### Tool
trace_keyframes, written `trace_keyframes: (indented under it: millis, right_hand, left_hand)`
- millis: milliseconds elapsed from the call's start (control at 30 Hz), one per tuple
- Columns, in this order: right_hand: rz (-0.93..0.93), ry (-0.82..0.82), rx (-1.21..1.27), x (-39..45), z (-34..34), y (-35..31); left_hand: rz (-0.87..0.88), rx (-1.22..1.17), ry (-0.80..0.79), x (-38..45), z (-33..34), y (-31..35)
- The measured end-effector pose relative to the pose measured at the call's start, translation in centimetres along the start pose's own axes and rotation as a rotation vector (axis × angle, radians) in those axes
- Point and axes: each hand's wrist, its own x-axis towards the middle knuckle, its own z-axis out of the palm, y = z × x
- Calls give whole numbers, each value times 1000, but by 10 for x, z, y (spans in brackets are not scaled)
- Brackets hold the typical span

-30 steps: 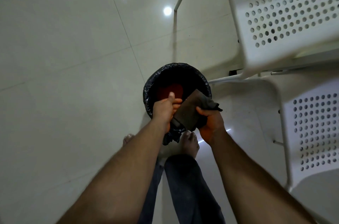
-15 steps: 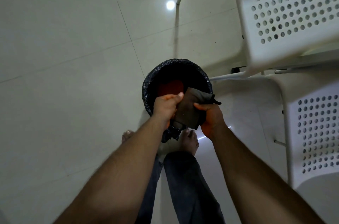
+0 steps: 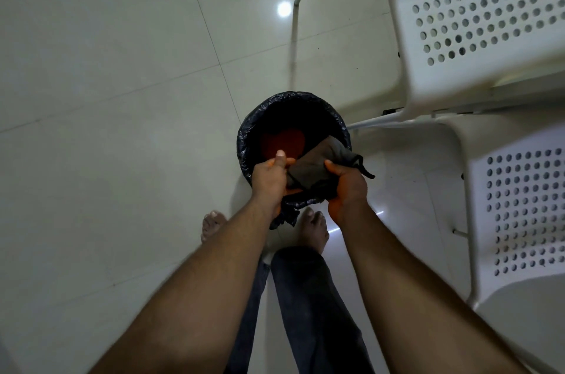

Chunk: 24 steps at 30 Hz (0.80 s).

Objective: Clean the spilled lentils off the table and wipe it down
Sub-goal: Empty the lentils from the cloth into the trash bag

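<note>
A small round bin lined with a black bag [image 3: 253,121] stands on the floor in front of my feet. Reddish-orange matter [image 3: 282,141] lies at its bottom. Over the bin's near right rim I hold a dark grey cloth [image 3: 318,162] between both hands. My left hand [image 3: 270,177] pinches its left edge with thumb raised. My right hand [image 3: 347,184] grips the cloth's right side, and a cloth corner hangs out past the rim. The table and any lentils on it are out of view.
Two white perforated plastic chairs stand to the right, one [image 3: 477,21] at the top and one [image 3: 519,211] lower down, close to the bin. A thin white metal leg [image 3: 295,46] rises behind the bin. Pale glossy floor tiles [image 3: 107,98] spread to the left.
Both hands stay over the bin holding the cloth. The cloth has been bunched and shifted slightly; my left thumb has lifted again. More of the reddish matter in the bin shows.
</note>
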Motion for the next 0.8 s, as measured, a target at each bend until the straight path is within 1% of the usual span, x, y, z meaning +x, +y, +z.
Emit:
trace_keyframes:
  millis: [33,67,133,200,267,300,433,500,567,633,733,767,800]
  right_hand:
    - [0,9,11,-1,-2,0]
    - [-2,9,19,-2,-4,0]
    - [-16,9,6,-5,-10,1]
    - [-35,12,-21,-13,-14,3]
    - [-43,8,-39,-19,-17,4]
    - [-44,1,-47,-24,-17,4]
    - [-67,-12,-80,-33,-19,3]
    - [-79,-27,-87,-36,-20,3]
    - [-91,-36,-97,-37,-19,5]
    - [-97,-43,-104,-36,-21,8]
    - [-102,-40,-107,-36,-22,11]
    - [-97,-37,-99,-36,-22,13]
    - [-93,-35,-87,-37,-22,14]
  left_hand:
    - [-12,10,36,1,-1,0]
    - [19,87,86,1,-4,0]
    - [171,349,160,2,-13,-1]
    - [337,607,169,-2,-24,-4]
    - [435,802,201,-11,-30,-4]
    - [468,854,238,-16,-33,-2]
    - [523,865,342,-27,-39,1]
    - [566,914,382,-29,-44,0]
    - [599,937,387,-27,-51,-3]
    - [668,958,320,-23,-55,-9]
    - [748,1047,169,-16,-58,-16]
    - [757,1033,135,-15,-59,-19]
    - [739,987,133,-16,-59,-21]
